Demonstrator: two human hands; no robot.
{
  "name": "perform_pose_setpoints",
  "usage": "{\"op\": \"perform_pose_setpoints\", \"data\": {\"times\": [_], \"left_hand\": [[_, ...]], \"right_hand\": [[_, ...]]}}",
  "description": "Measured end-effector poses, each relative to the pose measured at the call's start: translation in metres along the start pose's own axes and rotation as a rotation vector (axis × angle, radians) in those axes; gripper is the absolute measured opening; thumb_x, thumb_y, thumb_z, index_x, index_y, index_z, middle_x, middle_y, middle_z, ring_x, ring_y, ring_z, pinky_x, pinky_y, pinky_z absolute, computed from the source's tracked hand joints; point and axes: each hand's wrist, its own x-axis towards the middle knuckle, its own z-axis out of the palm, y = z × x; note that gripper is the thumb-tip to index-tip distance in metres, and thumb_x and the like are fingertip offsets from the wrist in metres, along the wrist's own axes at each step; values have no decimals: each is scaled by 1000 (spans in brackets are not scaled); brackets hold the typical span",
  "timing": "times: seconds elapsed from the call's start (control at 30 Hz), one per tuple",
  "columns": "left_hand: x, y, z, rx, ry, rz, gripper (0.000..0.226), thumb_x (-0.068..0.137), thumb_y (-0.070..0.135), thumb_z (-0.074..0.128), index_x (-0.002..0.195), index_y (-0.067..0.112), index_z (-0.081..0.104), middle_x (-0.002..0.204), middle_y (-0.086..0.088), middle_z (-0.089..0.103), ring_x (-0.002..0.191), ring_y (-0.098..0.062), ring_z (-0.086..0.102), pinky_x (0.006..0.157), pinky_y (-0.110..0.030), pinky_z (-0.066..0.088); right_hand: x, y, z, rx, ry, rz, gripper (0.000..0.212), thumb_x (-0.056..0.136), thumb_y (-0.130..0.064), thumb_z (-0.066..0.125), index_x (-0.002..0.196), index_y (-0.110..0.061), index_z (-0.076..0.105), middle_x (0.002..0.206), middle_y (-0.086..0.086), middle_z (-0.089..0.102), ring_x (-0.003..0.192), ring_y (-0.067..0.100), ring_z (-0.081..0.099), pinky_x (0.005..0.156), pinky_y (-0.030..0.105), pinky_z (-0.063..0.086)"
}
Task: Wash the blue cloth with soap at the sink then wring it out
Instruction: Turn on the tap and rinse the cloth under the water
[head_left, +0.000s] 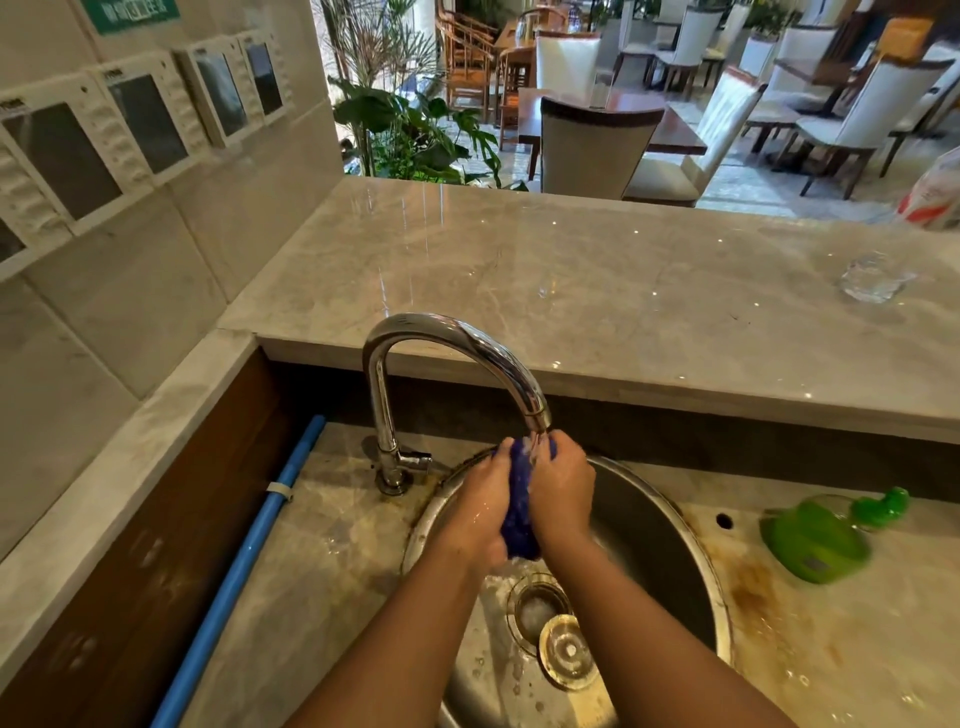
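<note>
While the left hand (480, 512) and right hand (561, 499) clamp the bunched blue cloth (521, 514) between them under the faucet (457, 343), above the sink (670, 525), rubbing its folds together should work water through evenly.

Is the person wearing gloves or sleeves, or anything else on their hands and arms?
No gloves. The left hand and right hand are bare and wet, shiny with water drops. No ring, watch or bracelet shows. The left forearm and right forearm are bare too; no sleeve reaches into view.
</note>
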Motion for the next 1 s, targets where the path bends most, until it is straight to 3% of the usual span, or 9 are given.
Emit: {"op": "perform_pose_setpoints", "data": {"times": [0.1,0.17,0.27,0.4,0.47,0.6,0.7,0.87,1.0], "left_hand": [[1,-3,4,73,-55,134,20,101,32,56,114,19,66,113,-13,72,108,-30,70,100,-51,54],[-1,-2,3,47,-62,164,20,100,29,59,117,20,64,114,-11,72,107,-29,70,95,-49,57],[3,9,-3,-11,11,193,35,97,36,62,129,22,58,120,-9,70,105,-29,70,80,-46,61],[15,18,-6,11,107,157,35,100,42,56,127,20,58,120,-12,66,106,-33,66,84,-49,57],[16,19,2,3,133,100,32,101,40,54,116,13,62,105,-14,67,92,-30,66,74,-41,55],[13,17,8,-61,70,42,30,103,34,51,91,10,64,64,-5,67,57,-16,66,57,-28,49],[7,11,4,44,40,140,26,104,35,50,113,16,64,95,-8,74,86,-21,72,73,-36,56],[-6,11,4,444,-105,369,10,99,24,61,106,19,65,108,-12,71,103,-28,71,95,-46,58],[-2,17,-1,231,-50,378,12,98,23,62,109,19,63,111,-10,71,102,-26,72,91,-46,60]], "right_hand": [[19,10,-1,169,-17,309,24,100,-30,56,102,-8,64,97,14,69,90,29,67,85,42,54],[19,8,-4,224,5,346,22,100,-30,56,94,-9,59,89,10,66,87,26,65,88,45,52],[7,1,-11,257,99,174,29,101,-33,52,82,-11,57,81,13,63,73,29,61,75,47,53],[-27,-17,-15,300,52,-76,30,102,-25,50,79,-6,57,69,5,54,60,14,51,59,25,46],[-43,-22,-7,237,19,-195,27,101,-21,52,77,-9,58,66,1,56,56,6,50,55,18,44],[-37,-12,5,87,80,-224,29,100,-26,51,75,-15,60,64,1,61,56,10,55,52,23,43],[-21,-6,4,52,89,-153,32,102,-27,48,75,-15,58,65,2,60,57,12,54,54,27,44],[0,4,-1,291,95,238,32,103,-27,49,72,-18,51,77,5,59,68,18,57,73,40,50],[2,4,-7,396,103,349,27,102,-34,52,87,-13,60,92,15,68,83,29,66,80,45,55]]}}
